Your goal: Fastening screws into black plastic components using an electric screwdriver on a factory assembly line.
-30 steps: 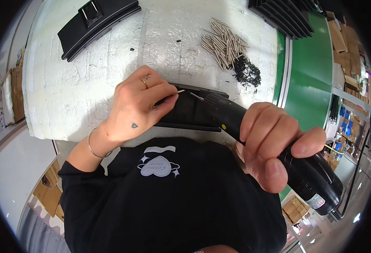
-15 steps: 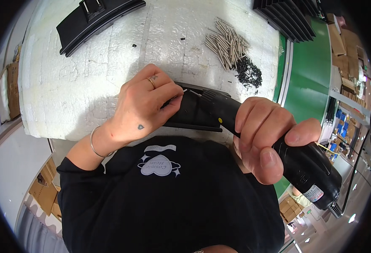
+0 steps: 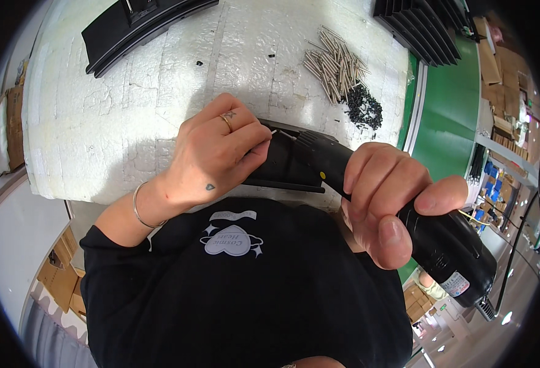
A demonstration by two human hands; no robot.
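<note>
My left hand (image 3: 216, 153) is closed around a black plastic part (image 3: 285, 165) at the near edge of the white foam table top (image 3: 178, 73), and a small pale pin shows at its fingertips. My right hand (image 3: 389, 196) grips a black electric screwdriver (image 3: 429, 239). The tool's front end reaches to the black part, right beside my left fingers. The far side of the part is hidden under my left hand.
A pile of metal pins (image 3: 337, 64) and a heap of small black screws (image 3: 363, 107) lie at the back right. Long black plastic parts lie at the back left (image 3: 141, 24) and in a stack at the back right (image 3: 423, 24). A green surface (image 3: 451, 122) borders the table's right side.
Both hands stay together on the part and the tool. They have shifted slightly in the view; the grip looks the same.
</note>
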